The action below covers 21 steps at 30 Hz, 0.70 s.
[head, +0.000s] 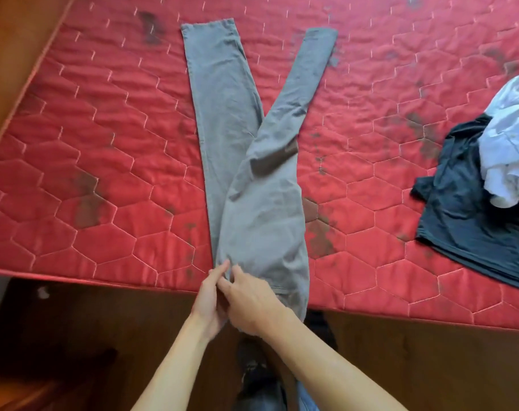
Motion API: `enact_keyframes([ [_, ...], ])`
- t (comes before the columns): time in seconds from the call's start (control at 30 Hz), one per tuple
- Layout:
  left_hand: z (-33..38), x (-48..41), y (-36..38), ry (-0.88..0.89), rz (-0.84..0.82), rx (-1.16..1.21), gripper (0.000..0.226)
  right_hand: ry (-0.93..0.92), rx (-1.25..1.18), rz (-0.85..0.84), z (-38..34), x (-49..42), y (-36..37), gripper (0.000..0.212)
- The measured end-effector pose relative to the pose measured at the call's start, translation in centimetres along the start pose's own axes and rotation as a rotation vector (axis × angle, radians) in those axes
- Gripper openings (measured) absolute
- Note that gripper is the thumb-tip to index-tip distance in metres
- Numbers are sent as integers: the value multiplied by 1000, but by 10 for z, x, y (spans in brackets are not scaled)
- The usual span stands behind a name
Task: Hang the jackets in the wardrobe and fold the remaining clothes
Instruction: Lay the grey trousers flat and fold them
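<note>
Both hands meet at the near edge of the bed. The left hand (210, 298) pinches the waist end of the grey trousers (261, 209) between thumb and fingers, and the right hand (250, 304), touching it, curls its fingers into the same bunch of cloth.

The trousers lie lengthwise on the red quilted mattress (104, 161), waist toward the person and partly hanging over the mattress edge. The legs point away in a V. The left leg runs nearly straight, while the right leg lies creased over it near the waist and angles off to the right.

Well apart, at the mattress's right side, a crumpled black garment (466, 215) lies with a white garment (510, 137) heaped on its far part. Dark stains mark the hexagon stitching. A dark shoe (254, 372) shows below, between the forearms.
</note>
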<state>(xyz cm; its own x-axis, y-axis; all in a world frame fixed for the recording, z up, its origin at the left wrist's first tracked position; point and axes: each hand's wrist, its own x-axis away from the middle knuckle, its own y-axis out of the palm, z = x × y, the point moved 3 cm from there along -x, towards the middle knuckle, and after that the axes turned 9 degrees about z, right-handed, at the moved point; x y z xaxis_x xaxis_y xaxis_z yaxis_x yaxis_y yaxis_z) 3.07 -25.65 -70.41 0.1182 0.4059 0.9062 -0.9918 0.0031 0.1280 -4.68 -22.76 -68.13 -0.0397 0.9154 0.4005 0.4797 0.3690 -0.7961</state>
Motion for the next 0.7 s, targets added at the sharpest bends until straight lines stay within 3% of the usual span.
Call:
enact_keyframes([
  [0.17, -31, -40, -35, -43, 155, 0, 29, 61, -339, -81, 21, 39, 36, 69],
  [0.23, -37, -50, -43, 37, 168, -138, 25, 179, -399, 86, 45, 52, 38, 55],
  [0.3, -46, -53, -50, 81, 183, -335, 28, 355, -426, 368, 76, 61, 34, 45],
  [0.4, -55, -60, -58, 96, 169, -471, 43, 627, -435, 586, 125, 64, 29, 51],
  [0.53, -55, -64, -63, 104, 160, -508, 45, 687, -532, 420, 152, 53, 21, 55],
  [0.7, -62, -61, -74, 107, 181, -613, 32, 748, -566, 273, 152, 47, 33, 43],
])
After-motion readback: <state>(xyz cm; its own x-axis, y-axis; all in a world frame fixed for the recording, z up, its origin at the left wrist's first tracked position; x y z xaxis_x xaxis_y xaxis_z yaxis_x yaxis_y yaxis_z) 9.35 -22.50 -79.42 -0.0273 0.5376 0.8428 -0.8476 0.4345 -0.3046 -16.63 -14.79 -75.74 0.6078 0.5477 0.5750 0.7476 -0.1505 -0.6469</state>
